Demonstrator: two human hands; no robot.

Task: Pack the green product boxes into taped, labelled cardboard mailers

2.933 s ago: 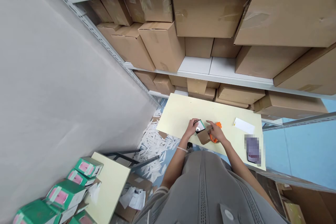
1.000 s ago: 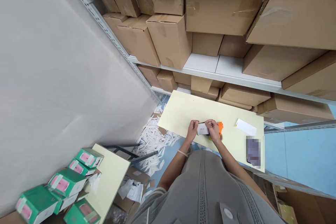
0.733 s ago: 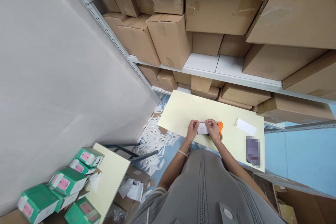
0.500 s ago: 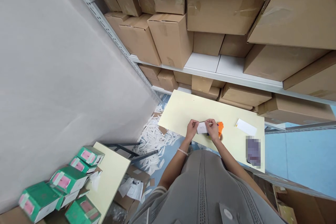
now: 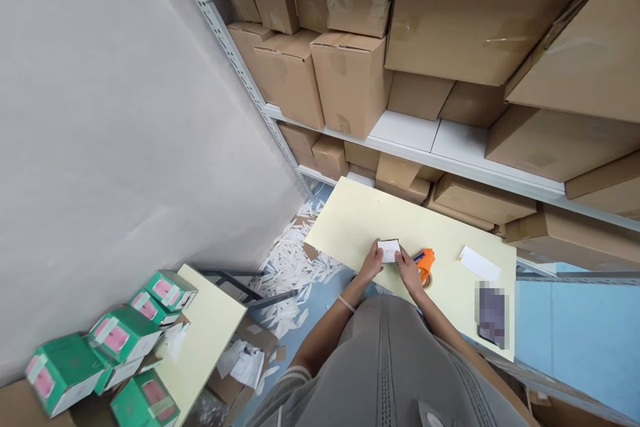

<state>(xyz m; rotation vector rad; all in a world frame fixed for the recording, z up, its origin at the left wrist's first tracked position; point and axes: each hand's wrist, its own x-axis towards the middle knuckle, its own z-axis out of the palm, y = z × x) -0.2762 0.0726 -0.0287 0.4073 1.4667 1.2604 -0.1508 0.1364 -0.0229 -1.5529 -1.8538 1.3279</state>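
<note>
A small white box point(image 5: 389, 251) with dark edges and faint print on its top face is held level between my two hands above the pale yellow table point(image 5: 350, 220). My left hand point(image 5: 371, 263) grips its left side, thumb on the top face. On the right side, my right hand point(image 5: 409, 271) closes round the edge in the same way. Just right of that hand lies an orange tape dispenser point(image 5: 427, 261) with a roll of brown tape, partly behind the fingers.
A white flat box point(image 5: 479, 262) and a blurred-out dark object point(image 5: 492, 313) lie on the table's right part. Shelves of cardboard boxes point(image 5: 349, 80) stand behind. Paper strips point(image 5: 287, 267) cover the floor at left, near green boxes point(image 5: 125, 333) on a second table.
The small box is turned more squarely between my hands, and my fingers have shifted from its upper edge to its sides. More of the tape dispenser shows. The view has shifted a little.
</note>
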